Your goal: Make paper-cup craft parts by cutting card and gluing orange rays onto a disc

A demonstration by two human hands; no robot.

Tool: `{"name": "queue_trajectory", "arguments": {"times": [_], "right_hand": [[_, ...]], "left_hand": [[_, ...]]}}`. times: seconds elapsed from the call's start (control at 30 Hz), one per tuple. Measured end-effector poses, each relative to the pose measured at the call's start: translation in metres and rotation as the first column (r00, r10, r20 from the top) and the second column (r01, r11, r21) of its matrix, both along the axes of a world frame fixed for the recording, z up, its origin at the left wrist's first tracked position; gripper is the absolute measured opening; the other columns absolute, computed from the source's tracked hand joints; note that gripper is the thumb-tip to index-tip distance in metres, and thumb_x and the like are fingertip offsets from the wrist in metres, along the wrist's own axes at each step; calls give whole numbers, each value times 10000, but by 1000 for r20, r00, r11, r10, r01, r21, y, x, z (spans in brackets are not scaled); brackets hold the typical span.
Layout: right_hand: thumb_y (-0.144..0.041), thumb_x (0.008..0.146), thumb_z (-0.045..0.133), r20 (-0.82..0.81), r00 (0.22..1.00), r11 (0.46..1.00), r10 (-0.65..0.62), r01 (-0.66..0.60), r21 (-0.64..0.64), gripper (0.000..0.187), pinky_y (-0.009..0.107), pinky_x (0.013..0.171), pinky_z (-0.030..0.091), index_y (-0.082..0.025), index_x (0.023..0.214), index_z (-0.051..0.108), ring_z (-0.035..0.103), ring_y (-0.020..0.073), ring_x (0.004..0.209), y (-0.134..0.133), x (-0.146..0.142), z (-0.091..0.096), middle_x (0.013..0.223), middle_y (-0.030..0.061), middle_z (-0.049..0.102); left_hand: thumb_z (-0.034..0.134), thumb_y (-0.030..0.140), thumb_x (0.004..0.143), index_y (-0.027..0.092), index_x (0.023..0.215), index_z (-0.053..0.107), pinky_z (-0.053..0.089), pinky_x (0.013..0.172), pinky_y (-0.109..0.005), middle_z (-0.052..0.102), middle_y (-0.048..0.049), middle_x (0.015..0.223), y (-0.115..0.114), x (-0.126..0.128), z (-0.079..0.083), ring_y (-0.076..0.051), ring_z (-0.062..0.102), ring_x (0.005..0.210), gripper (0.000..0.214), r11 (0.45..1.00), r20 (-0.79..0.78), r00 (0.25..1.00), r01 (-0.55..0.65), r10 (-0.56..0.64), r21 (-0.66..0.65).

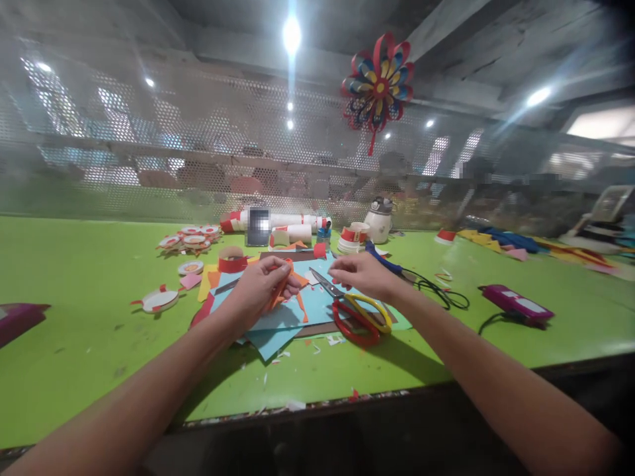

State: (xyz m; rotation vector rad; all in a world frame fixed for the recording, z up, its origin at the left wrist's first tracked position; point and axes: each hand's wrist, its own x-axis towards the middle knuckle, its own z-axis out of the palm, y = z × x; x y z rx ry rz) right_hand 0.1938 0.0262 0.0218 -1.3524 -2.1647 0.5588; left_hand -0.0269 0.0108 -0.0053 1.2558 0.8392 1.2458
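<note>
Over a stack of coloured paper, my left hand (265,279) is closed in a pinch on a piece of orange paper (278,291). My right hand (361,271) hovers just to the right, fingers curled together; whatever they hold, if anything, is too small to make out. Beneath it lies a pair of scissors (353,316) with one red and one yellow handle, blades slightly apart, pointing away to the left. Light blue sheets (278,318) top the stack. An orange paper strip (302,308) and small scraps rest on them.
Round white-and-red paper pieces (191,239) are piled at left, with a single disc (159,301) nearer. Behind the stack stand a phone (258,227), paper cups (350,239) and a white bottle (379,221). A purple box with a cable (516,304) lies right. A paper flower (380,87) hangs above.
</note>
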Motion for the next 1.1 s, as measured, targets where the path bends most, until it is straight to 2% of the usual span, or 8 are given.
{"name": "queue_trajectory", "arguments": {"times": [0.17,0.37,0.5,0.63,0.73,0.83,1.03,1.1], "right_hand": [[-407,757,623,447,894,999,-17,-2,43,415,346,709,405,-170,1092,682,595,301,885,-17,29,-6,941,144,660],[-289,747,571,616,787,1000,2,-9,8,561,322,659,377,-241,1305,524,609,311,878,-26,29,-22,989,134,648],[-254,725,580,612,791,999,10,13,-33,636,279,611,359,-261,1349,457,620,273,833,-25,28,-22,951,105,667],[-245,687,602,519,855,987,-2,83,-134,677,243,541,324,-257,1344,438,605,218,733,-24,29,-24,892,65,676],[-225,678,599,444,892,969,-88,181,-170,682,242,518,307,-235,1344,451,565,181,619,-22,30,-29,754,28,657],[-257,713,587,380,908,958,-176,246,-146,579,252,524,330,-217,1287,520,552,181,596,-16,33,-36,694,18,634],[-305,751,571,174,971,956,-166,202,-213,476,291,586,447,-197,1214,586,586,201,646,-13,44,-40,740,33,642],[-317,741,580,85,984,972,-159,172,-162,498,302,568,474,-204,1226,588,597,211,629,-17,50,-37,728,38,646]], "left_hand": [[660,281,793,142,790,589,478,622,-250,672,-29,645,3,-3,0,-116,618,590,156,996,30,998,-55,53,65],[671,315,786,147,812,588,486,682,-299,715,-65,742,-1,-4,5,-153,650,663,188,993,61,992,-115,114,11],[654,317,800,152,798,566,479,678,-302,721,-63,750,-3,-5,8,-160,657,688,187,986,98,981,-168,167,7],[656,307,797,154,800,559,483,690,-307,723,-64,765,-5,-5,13,-172,667,722,181,977,146,966,-211,213,-28],[669,299,784,153,780,571,482,688,-298,717,-62,772,-6,-5,16,-171,663,730,175,968,159,955,-244,249,-51],[672,310,779,157,777,601,479,707,-296,709,-64,796,-7,-6,17,-174,652,767,169,965,145,954,-257,263,-54],[676,319,768,169,719,626,453,773,-290,625,-19,740,-6,-7,14,-147,573,768,165,958,116,952,-279,284,-62],[680,331,762,171,707,622,447,756,-288,603,-12,723,-5,-7,12,-143,549,742,180,957,115,950,-285,290,-58]]}}
